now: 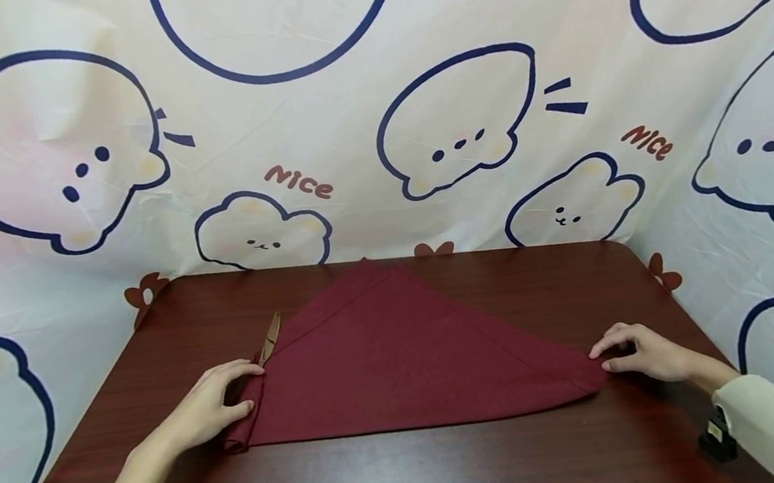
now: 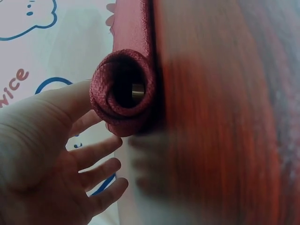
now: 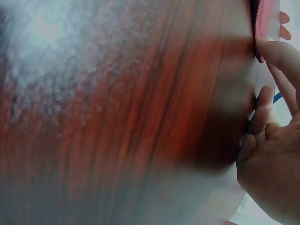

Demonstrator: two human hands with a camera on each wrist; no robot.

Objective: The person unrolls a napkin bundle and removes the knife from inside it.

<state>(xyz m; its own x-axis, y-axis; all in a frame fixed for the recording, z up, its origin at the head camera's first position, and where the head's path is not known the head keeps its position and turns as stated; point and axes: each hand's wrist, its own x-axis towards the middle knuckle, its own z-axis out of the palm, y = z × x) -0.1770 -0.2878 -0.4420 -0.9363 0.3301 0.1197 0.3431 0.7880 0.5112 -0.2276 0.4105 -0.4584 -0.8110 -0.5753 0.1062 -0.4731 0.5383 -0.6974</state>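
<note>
Maroon cloth [image 1: 399, 358]: between hands
Left hand [image 1: 209, 406]: half-open, touching roll [image 1: 238, 438]
Right hand [image 1: 643, 355]: half-curled at corner [image 1: 586, 382]; can't tell whether pinching
Gold utensil [image 1: 270, 337]: beyond left hand
Left wrist view only: gold piece [image 2: 137, 92] inside roll

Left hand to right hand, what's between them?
The head view shows maroon cloth, rolled at the left hand, flat toward the right hand; a pointed utensil pokes from the roll.

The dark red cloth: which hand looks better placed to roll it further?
Left, probably. The left hand holds the rolled end of the dark red cloth, while the right hand is at the flat, unrolled opposite corner.
</note>
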